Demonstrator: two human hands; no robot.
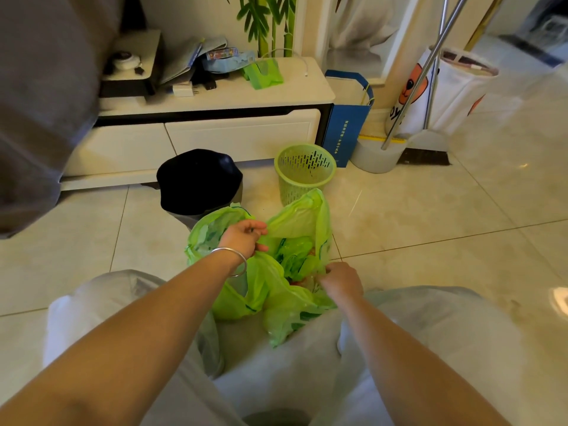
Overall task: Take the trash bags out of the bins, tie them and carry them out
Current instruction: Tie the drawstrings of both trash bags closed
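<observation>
Green film: thin, crinkly plastic of the trash bag (276, 290), standing open on the floor (430, 216) between the person's knees.
Left hand (246, 236): fingers closed in a pinch on the far left part of the bag's rim, lifting it; a metal bangle (233, 259) sits on the wrist.
Right hand (339, 279): curled down at the near right edge of the rim, fingers apparently gripping the film, though the fingertips are hidden behind the hand.
Bag contents: crumpled green plastic and something reddish inside; details too small to tell.
Step in hand: judged to be gathering the mouth for tying.
Doing it well: draw both rim sections up and together over the contents, press out air, leave enough loose film above the rubbish to cross and knot; pull evenly, since film this thin may tear.
Green bin (304, 173): perforated basket, unlined, upright on the floor just beyond the bag.
Dark bin (199, 182): lined in black, beside the green bin, in front of the bench (215, 96).
Remaining: black liner not yet out, by the look of it.
</observation>
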